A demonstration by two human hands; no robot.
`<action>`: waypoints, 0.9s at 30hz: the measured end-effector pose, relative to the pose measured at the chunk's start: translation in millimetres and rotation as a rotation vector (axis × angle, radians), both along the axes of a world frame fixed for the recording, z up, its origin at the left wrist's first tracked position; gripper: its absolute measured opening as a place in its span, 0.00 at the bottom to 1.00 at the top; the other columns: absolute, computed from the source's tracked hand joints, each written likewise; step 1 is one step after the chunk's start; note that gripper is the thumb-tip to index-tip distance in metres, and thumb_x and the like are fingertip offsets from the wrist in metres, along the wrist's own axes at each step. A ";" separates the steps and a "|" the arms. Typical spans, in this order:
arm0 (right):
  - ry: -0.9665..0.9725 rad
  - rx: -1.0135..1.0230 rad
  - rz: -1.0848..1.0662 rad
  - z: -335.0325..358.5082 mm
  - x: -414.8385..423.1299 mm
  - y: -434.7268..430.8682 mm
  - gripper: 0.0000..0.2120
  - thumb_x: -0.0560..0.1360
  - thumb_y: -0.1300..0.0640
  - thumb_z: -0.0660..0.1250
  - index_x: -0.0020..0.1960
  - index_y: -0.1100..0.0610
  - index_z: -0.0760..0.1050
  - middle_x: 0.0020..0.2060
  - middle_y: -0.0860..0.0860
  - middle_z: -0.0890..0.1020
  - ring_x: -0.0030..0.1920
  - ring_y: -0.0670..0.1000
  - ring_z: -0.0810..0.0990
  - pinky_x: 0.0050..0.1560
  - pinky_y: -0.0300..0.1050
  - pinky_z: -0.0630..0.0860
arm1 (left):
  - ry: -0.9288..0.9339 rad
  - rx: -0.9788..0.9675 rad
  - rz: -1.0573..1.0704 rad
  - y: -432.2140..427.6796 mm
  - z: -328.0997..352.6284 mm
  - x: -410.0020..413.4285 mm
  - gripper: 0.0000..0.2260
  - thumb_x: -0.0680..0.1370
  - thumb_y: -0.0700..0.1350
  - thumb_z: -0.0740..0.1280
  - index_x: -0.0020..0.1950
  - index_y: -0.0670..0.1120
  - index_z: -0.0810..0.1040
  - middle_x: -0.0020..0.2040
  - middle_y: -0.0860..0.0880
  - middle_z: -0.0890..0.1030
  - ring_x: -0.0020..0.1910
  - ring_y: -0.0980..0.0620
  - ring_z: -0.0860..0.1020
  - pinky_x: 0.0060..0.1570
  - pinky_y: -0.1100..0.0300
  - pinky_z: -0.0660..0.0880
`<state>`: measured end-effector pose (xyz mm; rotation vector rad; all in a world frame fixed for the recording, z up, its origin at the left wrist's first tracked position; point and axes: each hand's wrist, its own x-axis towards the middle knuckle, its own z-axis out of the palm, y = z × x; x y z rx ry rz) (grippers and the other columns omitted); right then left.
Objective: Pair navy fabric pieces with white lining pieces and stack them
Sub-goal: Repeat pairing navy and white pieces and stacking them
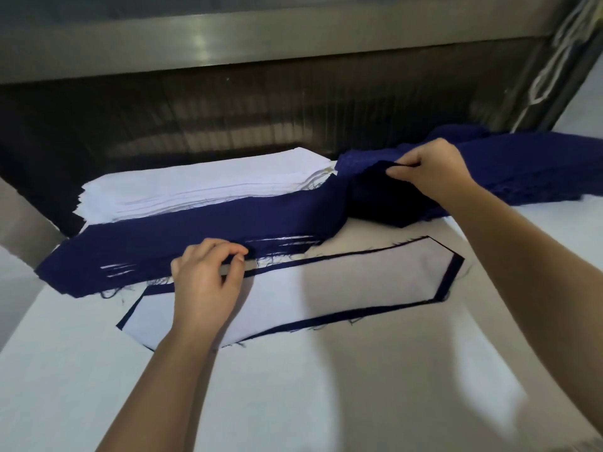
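Observation:
A long navy fabric piece (202, 236) stretches across the table, its right end lifted. My left hand (208, 282) pinches its frayed near edge. My right hand (430, 171) pinches the raised right end between thumb and fingers. In front of it lies a white lining piece (359, 282) on top of a navy piece whose dark edge shows as a border all round. A stack of white lining pieces (202, 187) sits behind the navy piece. A pile of navy pieces (528, 168) lies at the right, behind my right hand.
The white table top (293, 386) spreads toward me. A dark recess with a metal ledge (228, 44) runs along the back. White cords (551, 70) hang at the upper right. A grey metal side (19, 223) stands at the left.

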<state>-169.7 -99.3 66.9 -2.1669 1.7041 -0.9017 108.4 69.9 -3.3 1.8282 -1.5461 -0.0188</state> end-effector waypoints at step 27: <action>0.154 -0.520 0.354 -12.0 64.3 84.2 0.08 0.71 0.56 0.69 0.41 0.61 0.81 0.38 0.56 0.83 0.42 0.59 0.79 0.43 0.52 0.72 | 0.111 -0.069 -0.171 8.3 4.1 -13.7 0.22 0.79 0.43 0.66 0.67 0.61 0.64 0.45 0.63 0.81 0.54 0.59 0.74 0.59 0.73 0.51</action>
